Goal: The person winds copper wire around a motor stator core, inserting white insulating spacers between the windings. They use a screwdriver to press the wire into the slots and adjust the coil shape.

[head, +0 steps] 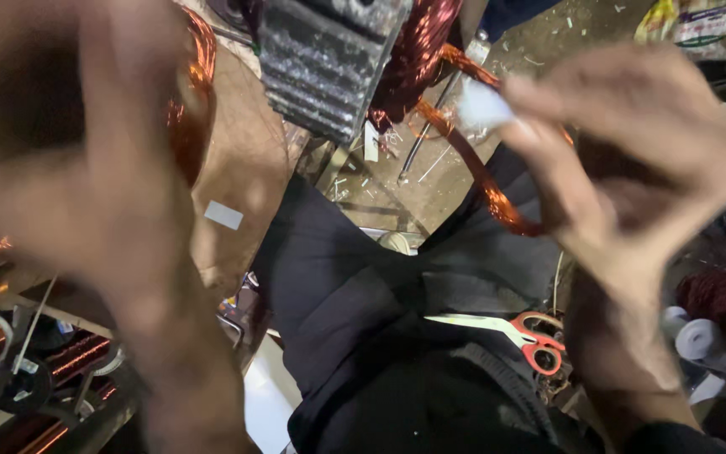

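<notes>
The right hand (632, 176) is raised at the right of the view, its fingertips pinched together on a small white slip (482, 107), which sits right beside a bundle of copper wire (481, 176). That coppery strand curves from far centre down toward the right hand, passing over the person's dark trousers (355, 286). The left hand (86, 160) is close to the camera on the left and badly blurred; I cannot tell whether it grips anything, though a loop of copper coil (199, 92) shows just behind it. A grey ribbed metal block (325, 59) hangs at far centre. Red-handled scissors (531, 336) lie near the right wrist, with white tape rolls (699, 336) to their right. Copper wire spools (69, 357) sit at near left.
</notes>
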The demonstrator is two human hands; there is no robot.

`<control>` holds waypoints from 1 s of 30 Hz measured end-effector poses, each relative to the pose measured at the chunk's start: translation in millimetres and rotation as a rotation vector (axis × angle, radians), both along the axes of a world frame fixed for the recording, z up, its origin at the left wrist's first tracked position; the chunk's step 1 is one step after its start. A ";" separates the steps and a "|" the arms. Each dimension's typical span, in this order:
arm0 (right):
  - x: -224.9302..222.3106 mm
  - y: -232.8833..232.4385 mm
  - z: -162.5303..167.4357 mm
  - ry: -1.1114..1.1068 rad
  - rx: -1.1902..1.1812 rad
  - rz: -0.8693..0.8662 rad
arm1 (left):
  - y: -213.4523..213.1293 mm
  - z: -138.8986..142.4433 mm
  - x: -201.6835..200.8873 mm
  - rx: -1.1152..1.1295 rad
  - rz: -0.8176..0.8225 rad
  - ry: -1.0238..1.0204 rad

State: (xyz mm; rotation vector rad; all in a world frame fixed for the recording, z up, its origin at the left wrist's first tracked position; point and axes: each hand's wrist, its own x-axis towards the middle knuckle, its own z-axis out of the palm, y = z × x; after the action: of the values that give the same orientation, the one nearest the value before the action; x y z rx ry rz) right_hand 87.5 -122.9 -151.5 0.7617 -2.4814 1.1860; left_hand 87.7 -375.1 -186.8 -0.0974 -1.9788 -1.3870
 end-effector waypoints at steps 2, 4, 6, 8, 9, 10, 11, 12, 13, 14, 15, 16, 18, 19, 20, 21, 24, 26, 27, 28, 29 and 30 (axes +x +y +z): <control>-9.4 5.4 -18.4 0.090 0.014 -0.030 | -12.5 -12.0 -28.7 -0.127 -0.102 -0.049; -15.2 10.6 -39.5 0.097 0.036 -0.004 | -18.3 -27.7 -50.2 -0.251 -0.229 -0.090; -16.9 17.1 -55.4 0.063 0.050 -0.027 | -18.8 -41.1 -62.9 -0.369 -0.371 -0.103; -16.1 24.1 -62.8 0.026 0.061 -0.026 | -16.8 -48.3 -68.1 -0.386 -0.431 -0.060; -15.3 27.4 -63.4 0.017 0.068 -0.001 | -15.5 -49.6 -68.4 -0.382 -0.451 -0.065; -15.0 29.9 -62.2 0.013 0.081 0.011 | -14.3 -49.2 -68.8 -0.377 -0.471 -0.069; -14.9 31.8 -59.5 0.008 0.095 0.024 | -13.6 -47.8 -68.2 -0.362 -0.484 -0.103; -16.0 32.9 -56.7 0.005 0.115 0.026 | -12.5 -46.4 -68.1 -0.345 -0.493 -0.127; -17.8 33.0 -53.4 -0.014 0.107 0.031 | -12.2 -44.4 -67.8 -0.326 -0.501 -0.151; -20.4 32.9 -50.2 -0.033 0.099 0.036 | -11.3 -43.6 -67.8 -0.306 -0.506 -0.164; -24.2 31.5 -48.0 -0.068 0.062 0.042 | -11.0 -42.7 -68.1 -0.305 -0.499 -0.160; -27.8 30.8 -45.5 -0.101 0.034 0.048 | -10.3 -42.9 -68.3 -0.304 -0.493 -0.156; -36.1 28.7 -43.4 -0.162 -0.012 0.059 | -9.3 -45.0 -69.2 -0.322 -0.485 -0.109; -40.2 27.6 -43.8 -0.152 -0.007 0.074 | -8.7 -47.0 -69.4 -0.321 -0.493 -0.084; -43.2 26.8 -44.0 -0.142 -0.001 0.090 | -8.2 -48.4 -69.6 -0.319 -0.490 -0.069; -46.0 25.8 -45.4 -0.094 0.026 0.117 | -7.7 -50.2 -69.3 -0.322 -0.489 -0.061; -48.4 21.8 -50.5 -0.049 -0.008 0.160 | -6.0 -52.7 -68.7 -0.322 -0.467 -0.055; -46.7 18.5 -52.5 -0.113 -0.113 0.162 | -5.0 -52.6 -68.2 -0.323 -0.449 -0.054; -44.7 16.6 -52.7 -0.178 -0.186 0.155 | -4.7 -52.1 -67.9 -0.322 -0.446 -0.053; -43.8 15.3 -52.3 -0.219 -0.196 0.118 | -4.0 -51.7 -67.9 -0.323 -0.435 -0.052; -42.4 14.0 -51.4 -0.260 -0.207 0.080 | -3.9 -51.4 -67.9 -0.321 -0.429 -0.048; -42.0 13.6 -49.7 -0.279 -0.158 0.016 | -3.3 -50.8 -67.9 -0.320 -0.424 -0.045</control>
State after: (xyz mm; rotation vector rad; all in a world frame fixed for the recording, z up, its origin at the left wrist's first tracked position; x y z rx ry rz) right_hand 45.5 -109.3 -201.2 0.6109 -2.5588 1.5685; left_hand 19.8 -378.4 -237.6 -0.6708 -2.2941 -1.3138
